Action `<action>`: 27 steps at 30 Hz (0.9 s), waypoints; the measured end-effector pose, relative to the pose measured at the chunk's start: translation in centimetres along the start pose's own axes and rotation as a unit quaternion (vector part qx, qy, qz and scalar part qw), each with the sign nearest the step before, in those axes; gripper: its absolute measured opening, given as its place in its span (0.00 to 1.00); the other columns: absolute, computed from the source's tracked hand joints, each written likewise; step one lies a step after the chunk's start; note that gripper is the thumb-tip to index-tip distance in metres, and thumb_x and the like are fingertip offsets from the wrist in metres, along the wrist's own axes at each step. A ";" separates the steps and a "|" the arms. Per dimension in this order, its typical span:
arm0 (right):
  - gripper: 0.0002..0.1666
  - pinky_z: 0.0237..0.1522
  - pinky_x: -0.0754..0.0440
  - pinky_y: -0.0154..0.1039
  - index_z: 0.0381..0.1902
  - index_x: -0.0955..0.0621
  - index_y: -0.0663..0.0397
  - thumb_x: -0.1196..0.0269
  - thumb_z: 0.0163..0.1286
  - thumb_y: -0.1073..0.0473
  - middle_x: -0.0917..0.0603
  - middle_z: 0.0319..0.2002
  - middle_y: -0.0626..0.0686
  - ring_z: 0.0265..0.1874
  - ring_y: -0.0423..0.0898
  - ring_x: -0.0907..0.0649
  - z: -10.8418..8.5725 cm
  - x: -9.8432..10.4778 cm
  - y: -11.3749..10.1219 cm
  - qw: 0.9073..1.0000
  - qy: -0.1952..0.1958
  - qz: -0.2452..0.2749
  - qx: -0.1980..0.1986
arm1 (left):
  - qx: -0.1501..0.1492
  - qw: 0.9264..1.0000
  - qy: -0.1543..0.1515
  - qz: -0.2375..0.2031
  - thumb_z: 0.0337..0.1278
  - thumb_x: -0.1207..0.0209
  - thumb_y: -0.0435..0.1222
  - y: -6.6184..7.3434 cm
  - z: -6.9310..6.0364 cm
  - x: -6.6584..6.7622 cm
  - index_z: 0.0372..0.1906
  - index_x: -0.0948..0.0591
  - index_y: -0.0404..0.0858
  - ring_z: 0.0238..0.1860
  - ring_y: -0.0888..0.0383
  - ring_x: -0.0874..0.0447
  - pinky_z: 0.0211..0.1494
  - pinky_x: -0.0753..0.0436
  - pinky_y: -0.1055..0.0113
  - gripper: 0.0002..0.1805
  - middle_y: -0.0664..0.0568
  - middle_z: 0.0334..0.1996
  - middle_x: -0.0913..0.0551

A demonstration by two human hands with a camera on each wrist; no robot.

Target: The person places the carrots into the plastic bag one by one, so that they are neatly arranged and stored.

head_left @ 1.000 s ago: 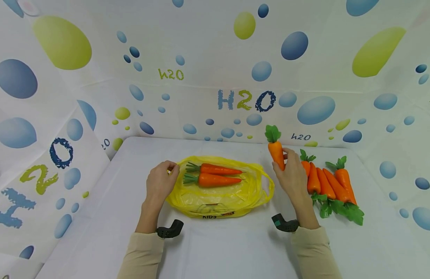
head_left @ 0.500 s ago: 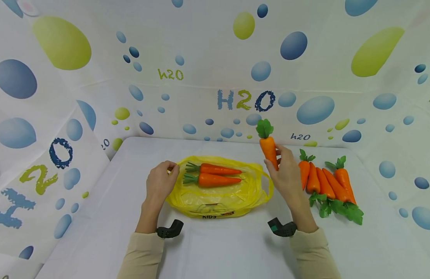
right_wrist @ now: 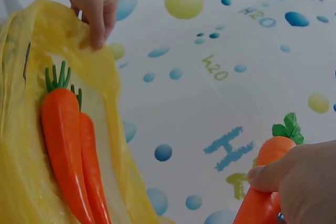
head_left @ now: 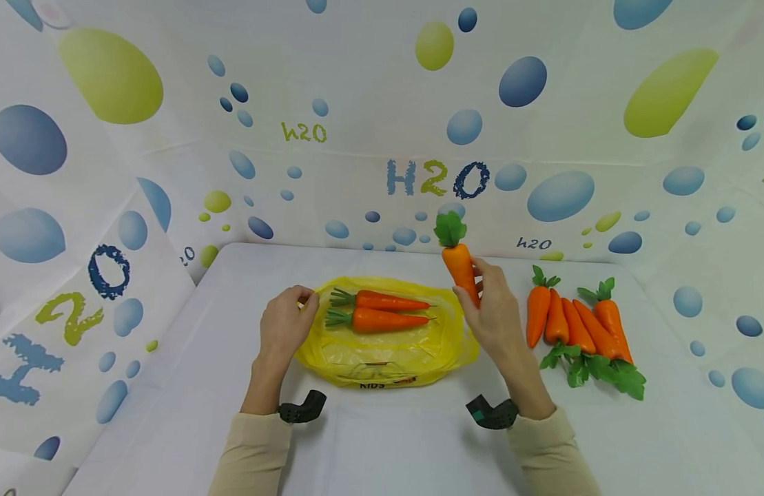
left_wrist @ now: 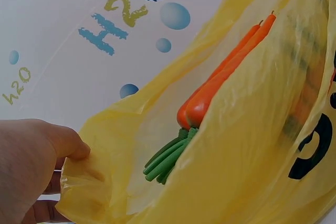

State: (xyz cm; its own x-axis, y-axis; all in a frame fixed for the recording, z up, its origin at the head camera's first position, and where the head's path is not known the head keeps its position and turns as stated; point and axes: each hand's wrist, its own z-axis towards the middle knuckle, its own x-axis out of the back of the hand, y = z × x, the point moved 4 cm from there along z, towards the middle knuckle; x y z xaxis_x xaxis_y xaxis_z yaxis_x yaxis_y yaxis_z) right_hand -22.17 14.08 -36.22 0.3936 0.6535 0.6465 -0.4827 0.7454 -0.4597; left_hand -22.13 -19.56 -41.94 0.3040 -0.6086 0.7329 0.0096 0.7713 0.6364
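My left hand [head_left: 286, 324] pinches the left rim of a yellow plastic bag [head_left: 382, 355] that lies spread on the table. Two slim carrots [head_left: 390, 320] with cut green stems rest side by side on the bag's inside, tips to the right. In my right hand [head_left: 496, 310] is a thicker carrot [head_left: 459, 269], gripped between thumb and fingers with its leafy top up. It is raised above the bag's right end. The right wrist view shows the thumb [right_wrist: 268, 178] across this carrot, while part of its lower body is cut off by the frame.
Several carrots [head_left: 576, 324] lie in a row at the right of the white table [head_left: 382, 448], some with leaves toward me, others with leaves away. Behind the table rises a white backdrop [head_left: 369, 76] printed with blue and green spots.
My right hand has carried the held carrot leftward, from beside the row of carrots to the bag's right end. The left hand and the two carrots in the bag stay in place.
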 end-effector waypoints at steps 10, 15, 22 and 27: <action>0.35 0.34 0.17 0.44 0.66 0.30 0.65 0.31 0.65 0.62 0.22 0.52 0.63 0.37 0.52 0.21 0.0 0.3 -1.8 0.999 0.013 0.017 0.039 | -0.002 1.000 0.002 -0.001 0.70 0.47 0.45 0.1 0.1 0.1 0.48 0.16 0.35 0.38 0.47 0.17 0.43 0.17 0.54 0.18 0.42 0.43 0.13; 0.34 0.35 0.16 0.41 0.66 0.31 0.65 0.31 0.65 0.63 0.21 0.51 0.62 0.37 0.51 0.21 -0.4 -0.8 -2.2 0.998 -0.004 0.023 0.061 | -0.003 1.000 0.005 0.000 0.70 0.46 0.44 0.1 0.0 0.1 0.48 0.16 0.35 0.37 0.47 0.17 0.41 0.17 0.54 0.18 0.42 0.43 0.12; 0.34 0.42 0.14 0.43 0.65 0.30 0.65 0.31 0.64 0.64 0.21 0.52 0.62 0.40 0.51 0.20 -1.1 -3.3 -2.9 0.994 -0.043 0.040 0.091 | 0.000 1.000 0.001 -0.002 0.70 0.47 0.45 0.1 -0.1 0.1 0.48 0.16 0.35 0.37 0.48 0.17 0.41 0.17 0.55 0.18 0.42 0.43 0.13; 0.34 0.47 0.14 0.44 0.65 0.29 0.65 0.31 0.65 0.62 0.20 0.53 0.62 0.42 0.52 0.19 -1.5 -4.7 -3.5 0.991 -0.075 0.029 0.104 | -0.002 1.000 0.002 -0.002 0.70 0.47 0.45 0.1 0.0 0.0 0.48 0.16 0.35 0.37 0.48 0.17 0.42 0.17 0.55 0.18 0.42 0.43 0.13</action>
State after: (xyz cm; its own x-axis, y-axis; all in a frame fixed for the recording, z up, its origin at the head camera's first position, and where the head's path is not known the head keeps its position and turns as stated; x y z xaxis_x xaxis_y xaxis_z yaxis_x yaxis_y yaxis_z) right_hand -21.11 8.58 -38.57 0.2476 0.6564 0.7126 -0.6577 0.6540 -0.3739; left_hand -22.11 -19.50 -41.88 0.3075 -0.6116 0.7290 0.0148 0.7691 0.6390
